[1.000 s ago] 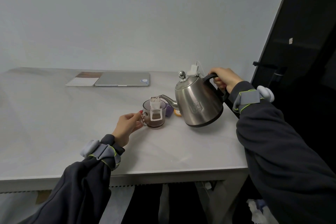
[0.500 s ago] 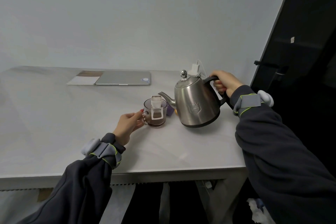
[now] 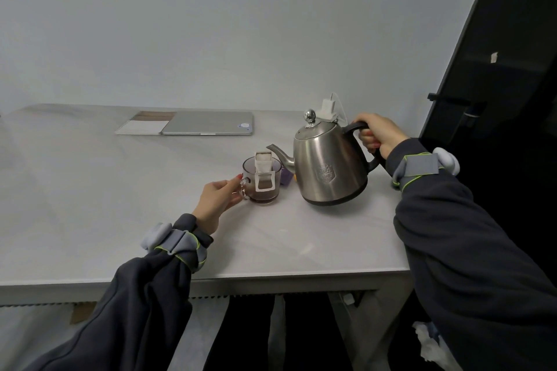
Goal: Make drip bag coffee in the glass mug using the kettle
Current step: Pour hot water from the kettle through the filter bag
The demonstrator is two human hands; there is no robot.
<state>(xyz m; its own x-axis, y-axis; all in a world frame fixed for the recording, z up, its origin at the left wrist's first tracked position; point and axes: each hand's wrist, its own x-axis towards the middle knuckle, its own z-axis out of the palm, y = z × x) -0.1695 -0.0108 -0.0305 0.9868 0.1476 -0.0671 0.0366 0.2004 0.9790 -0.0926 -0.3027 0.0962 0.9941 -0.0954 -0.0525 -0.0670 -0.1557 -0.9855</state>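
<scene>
- left hand point(image 3: 215, 199) pinches the mug point(image 3: 265, 190) handle; hold it steady.
- right hand point(image 3: 376, 137) wraps the kettle point(image 3: 328, 169) handle; i'd tip slowly, spout point(image 3: 275, 150) over the bag point(image 3: 264, 170), so nothing spills.

laptop point(image 3: 211, 123) shut, far table point(image 3: 90, 190) | notebook point(image 3: 144, 126) touching it

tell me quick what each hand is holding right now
left hand: pinches the mug by its handle
right hand: grips the kettle by its handle
</scene>
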